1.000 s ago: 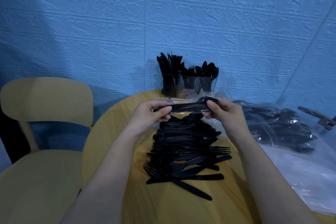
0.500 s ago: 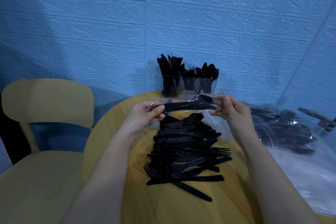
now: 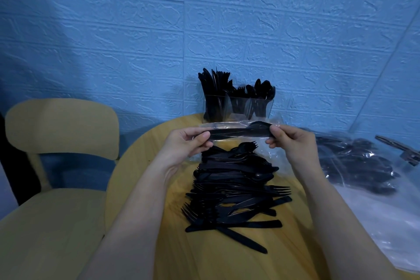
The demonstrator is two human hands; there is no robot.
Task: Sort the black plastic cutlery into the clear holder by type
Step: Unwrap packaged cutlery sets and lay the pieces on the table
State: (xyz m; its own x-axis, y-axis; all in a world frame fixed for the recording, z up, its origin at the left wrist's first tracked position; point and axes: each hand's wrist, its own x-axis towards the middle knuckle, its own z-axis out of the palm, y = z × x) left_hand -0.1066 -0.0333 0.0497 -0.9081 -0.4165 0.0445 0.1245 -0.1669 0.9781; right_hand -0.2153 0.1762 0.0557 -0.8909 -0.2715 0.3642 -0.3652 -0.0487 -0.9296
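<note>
- Table (image 3: 141, 188): round and wooden, it carries all the work; everything lies within arm's reach of the person, a judged reason for the layout.
- Chair (image 3: 61, 129): stands at 9 o'clock of the table, unused.
- Bag (image 3: 363, 166): a large clear plastic bag at 3 o'clock of the pile; it holds more black cutlery, apparently wrapped stock waiting its turn.
- Pile (image 3: 234, 191): loose forks, knives and spoons stacked crosswise at the table's centre, unsorted, directly below the hands.
- Holder (image 3: 236, 107): clear, at 12 o'clock against the wall; three compartments are filled upright. Knives appear to stand in the left one, forks in the middle, spoons in the right, though the dark makes this uncertain.
- Packet (image 3: 238, 133): a clear sleeve with black cutlery inside, held level in the air between pile and holder, just in front of the holder; stretched this way, it is probably being opened.
- Left hand (image 3: 184, 145): thumb and fingers pinch the packet's left end.
- Right hand (image 3: 293, 143): thumb and fingers pinch the packet's right end.
- Tool (image 3: 400, 150): a dark metal object at the far right edge; its kind cannot be told.
</note>
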